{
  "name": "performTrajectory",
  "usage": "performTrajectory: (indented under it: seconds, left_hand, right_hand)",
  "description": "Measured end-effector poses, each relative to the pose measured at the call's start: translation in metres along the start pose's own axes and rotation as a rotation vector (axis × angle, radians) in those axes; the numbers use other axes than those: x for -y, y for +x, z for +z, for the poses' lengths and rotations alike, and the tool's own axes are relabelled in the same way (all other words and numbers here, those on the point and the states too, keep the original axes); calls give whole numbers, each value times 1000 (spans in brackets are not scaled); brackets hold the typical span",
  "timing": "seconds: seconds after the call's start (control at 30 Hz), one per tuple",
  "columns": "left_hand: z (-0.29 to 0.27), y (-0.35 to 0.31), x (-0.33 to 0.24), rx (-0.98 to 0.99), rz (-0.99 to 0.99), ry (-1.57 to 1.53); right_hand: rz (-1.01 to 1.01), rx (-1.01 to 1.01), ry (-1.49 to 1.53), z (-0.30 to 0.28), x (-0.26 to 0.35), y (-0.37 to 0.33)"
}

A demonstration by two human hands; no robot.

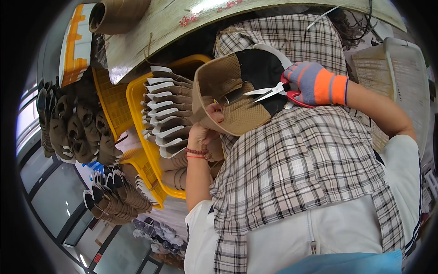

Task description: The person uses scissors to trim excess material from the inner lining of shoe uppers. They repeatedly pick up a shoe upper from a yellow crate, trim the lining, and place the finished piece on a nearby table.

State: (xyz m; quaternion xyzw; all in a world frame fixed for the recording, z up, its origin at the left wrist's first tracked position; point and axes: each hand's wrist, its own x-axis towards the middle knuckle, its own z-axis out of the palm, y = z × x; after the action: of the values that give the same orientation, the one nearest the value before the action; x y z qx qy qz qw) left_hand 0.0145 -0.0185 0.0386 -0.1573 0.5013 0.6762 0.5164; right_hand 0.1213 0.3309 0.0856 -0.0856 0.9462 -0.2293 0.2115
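My left hand (211, 124) is bare, with beaded and red bands at the wrist, and its fingers are closed on a brown shoe upper (217, 75). The upper is tilted over my lap, showing a tan textured inside, a black lining and a white curved edge. My right hand (312, 84), in a grey and orange glove, grips a pair of red-handled scissors (269, 92). Their blades are parted and point left, over the inside of the upper. My left fingers are partly hidden by the upper.
On my left, a yellow crate (133, 96) holds a row of brown uppers (169, 107) with white edges. More uppers (80, 125) are piled farther left. A pale tabletop (169, 27) runs across the far side, and a white plastic basket (388, 59) stands to the right.
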Motion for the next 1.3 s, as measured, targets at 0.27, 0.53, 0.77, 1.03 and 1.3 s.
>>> performTrajectory:
  seconds: [0.27,0.53,0.77,1.03,1.3]
  left_hand:
    - [-10,9,18,-7,97,44]
    - [-12,3,23,-53,114,24]
    - [-16,1,27,-73,75,-5]
    - [-7,2,25,-90,30,-123]
    - [-20,10,31,-111,15,-145]
  right_hand:
    - [-95,5,-175,5,13,21]
    - [-64,-102,-220,-7,5,10]
    - [-110,-138,-317,-4,40,37]
    - [-118,-141,-435,-1,47,48]
    - [-204,-214,-420,9,48,56]
